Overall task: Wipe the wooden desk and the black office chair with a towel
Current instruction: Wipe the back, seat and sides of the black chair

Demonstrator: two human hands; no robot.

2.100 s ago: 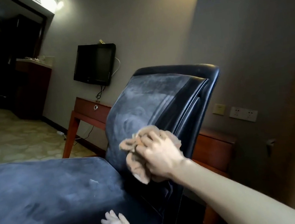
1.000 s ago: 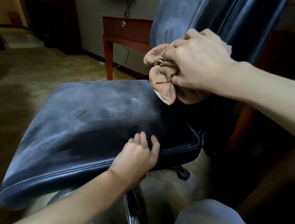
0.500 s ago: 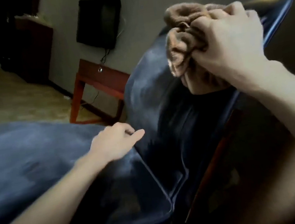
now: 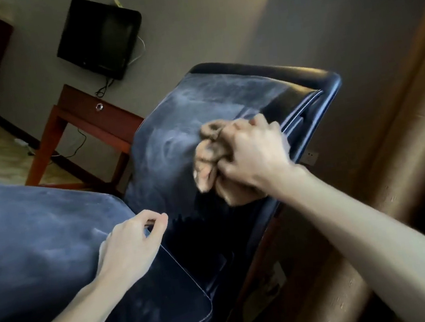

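Observation:
The black office chair (image 4: pixel 179 127) fills the middle of the head view, its backrest dusty with pale smears and its seat (image 4: pixel 39 239) stretching to the left. My right hand (image 4: pixel 251 155) grips a bunched tan towel (image 4: pixel 210 155) and presses it against the right half of the backrest. My left hand (image 4: pixel 132 243) rests on the back edge of the seat, fingers loosely curled and holding nothing. The wooden desk (image 4: pixel 91 123) stands behind the chair against the wall.
A black television (image 4: pixel 99 34) hangs on the grey wall above the desk, cables dangling below it. A brown curtain or wall panel (image 4: pixel 410 160) runs down the right side. A wall socket (image 4: pixel 312 157) shows behind the backrest. Patterned floor lies at far left.
My right hand has carried the towel down from the top of the backrest to its middle. My left hand has stayed at the seat's back edge. The view has tilted.

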